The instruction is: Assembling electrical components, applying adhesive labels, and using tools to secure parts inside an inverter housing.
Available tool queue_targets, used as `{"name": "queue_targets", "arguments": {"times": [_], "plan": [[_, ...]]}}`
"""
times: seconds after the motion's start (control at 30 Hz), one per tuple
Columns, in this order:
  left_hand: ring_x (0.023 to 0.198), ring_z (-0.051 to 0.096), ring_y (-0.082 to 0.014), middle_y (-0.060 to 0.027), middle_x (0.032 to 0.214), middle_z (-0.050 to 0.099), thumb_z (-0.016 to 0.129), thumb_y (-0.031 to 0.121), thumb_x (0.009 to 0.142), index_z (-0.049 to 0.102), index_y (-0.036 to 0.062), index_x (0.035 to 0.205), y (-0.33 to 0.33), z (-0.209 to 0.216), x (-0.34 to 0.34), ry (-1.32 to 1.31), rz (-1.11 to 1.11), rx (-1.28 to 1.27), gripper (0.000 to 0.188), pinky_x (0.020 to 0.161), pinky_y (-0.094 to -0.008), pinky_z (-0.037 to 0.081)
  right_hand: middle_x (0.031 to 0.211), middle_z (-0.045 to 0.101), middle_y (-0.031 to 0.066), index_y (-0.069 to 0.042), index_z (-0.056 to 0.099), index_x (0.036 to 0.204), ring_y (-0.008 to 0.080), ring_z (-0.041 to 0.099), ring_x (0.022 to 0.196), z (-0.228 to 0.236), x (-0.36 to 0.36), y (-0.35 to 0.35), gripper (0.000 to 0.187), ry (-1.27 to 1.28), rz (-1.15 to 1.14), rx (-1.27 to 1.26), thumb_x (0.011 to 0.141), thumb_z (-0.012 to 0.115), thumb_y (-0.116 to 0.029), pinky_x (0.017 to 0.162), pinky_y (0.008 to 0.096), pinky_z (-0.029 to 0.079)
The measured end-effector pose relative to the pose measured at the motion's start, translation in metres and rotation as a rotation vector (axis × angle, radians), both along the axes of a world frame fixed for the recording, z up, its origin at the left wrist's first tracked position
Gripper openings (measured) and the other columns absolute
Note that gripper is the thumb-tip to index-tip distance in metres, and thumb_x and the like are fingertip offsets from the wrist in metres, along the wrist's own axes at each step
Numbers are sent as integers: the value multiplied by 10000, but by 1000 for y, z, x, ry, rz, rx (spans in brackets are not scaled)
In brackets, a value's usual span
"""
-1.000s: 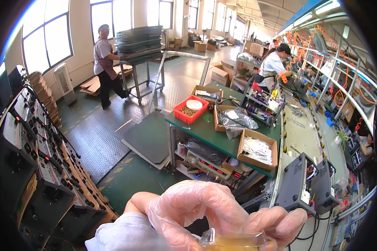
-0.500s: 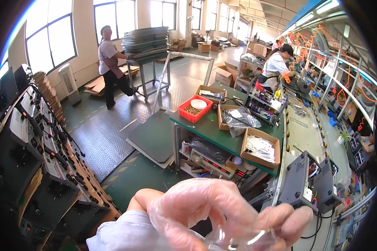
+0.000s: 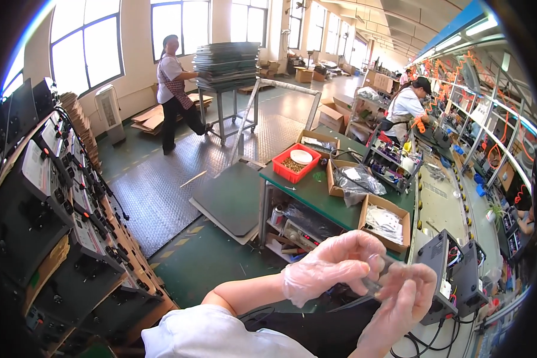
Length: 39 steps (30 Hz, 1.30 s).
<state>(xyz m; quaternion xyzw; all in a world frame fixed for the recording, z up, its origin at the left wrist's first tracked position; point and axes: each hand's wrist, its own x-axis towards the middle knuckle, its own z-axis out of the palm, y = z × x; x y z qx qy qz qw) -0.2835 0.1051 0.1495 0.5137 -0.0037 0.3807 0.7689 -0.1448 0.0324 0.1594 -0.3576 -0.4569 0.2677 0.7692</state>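
My left hand (image 3: 334, 267), in a thin clear plastic glove, reaches in from the lower middle with bent fingers. Facing it is my right hand (image 3: 407, 293), which looks gloved the same way, its fingers curled inward. Pinched between both sets of fingertips is a small, clear piece of plastic (image 3: 374, 283); its exact kind is too hard to make out. Both hands are raised in front of the green table (image 3: 307, 200), near a cardboard box of white flat parts (image 3: 385, 223).
A red bin (image 3: 292, 169) of small brass-coloured parts stands on the table. Dark equipment cases (image 3: 441, 268) sit on the conveyor line at right. More units (image 3: 48, 197) are stacked at left. One person (image 3: 176, 89) stands by a loaded trolley; another (image 3: 407, 107) works along the line.
Both hands have moved away from the camera and to the right, with the clear plastic between them. The view has shifted slightly left, and more of both forearms shows.
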Motion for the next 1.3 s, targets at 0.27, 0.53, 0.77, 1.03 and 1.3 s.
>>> {"name": "queue_targets", "arguments": {"times": [0.27, 0.53, 0.77, 1.03, 1.3], "plan": [[972, 522, -131, -48, 1137, 472, 626, 81, 820, 457, 60, 1220, 15, -38, 23, 107, 163, 11, 434, 800, -281, 488, 904, 584, 49, -30, 532, 1056, 64, 534, 724, -21, 10, 17, 184, -126, -349, 5, 892, 449, -35, 549, 168, 396], [1023, 502, -145, -75, 1200, 423, 667, 142, 813, 400, 51, 1273, 2, -59, 53, 168, 145, 43, 540, 869, -295, 457, 930, 561, 31, -16, 536, 1094, 70, 494, 742, -69, 58, 9, 184, -273, -590, -19, 917, 485, -24, 593, 183, 379], [793, 555, -95, -3, 854, 565, 659, 74, 810, 547, 55, 971, 19, -95, 106, 209, 148, -123, 197, 736, -239, 463, 862, 584, 23, -17, 587, 1086, 74, 529, 709, -135, 154, -80, 189, -270, -900, -479, 917, 531, -81, 574, 191, 411], [698, 512, -62, 34, 777, 577, 667, 115, 819, 609, 65, 828, 2, -112, 192, 165, -165, -283, 77, 673, -218, 415, 859, 654, 71, 26, 622, 1072, 130, 576, 713, -209, 201, -444, 254, -185, -1532, -1254, 897, 538, -138, 628, 256, 453], [744, 522, -120, -25, 813, 574, 657, 87, 804, 617, 25, 904, -57, -128, 251, 211, -456, -219, 124, 709, -254, 436, 870, 649, 240, 13, 649, 933, 380, 636, 803, -191, 93, -821, 335, -49, -2226, -2440, 853, 526, -288, 667, 483, 501]]}}
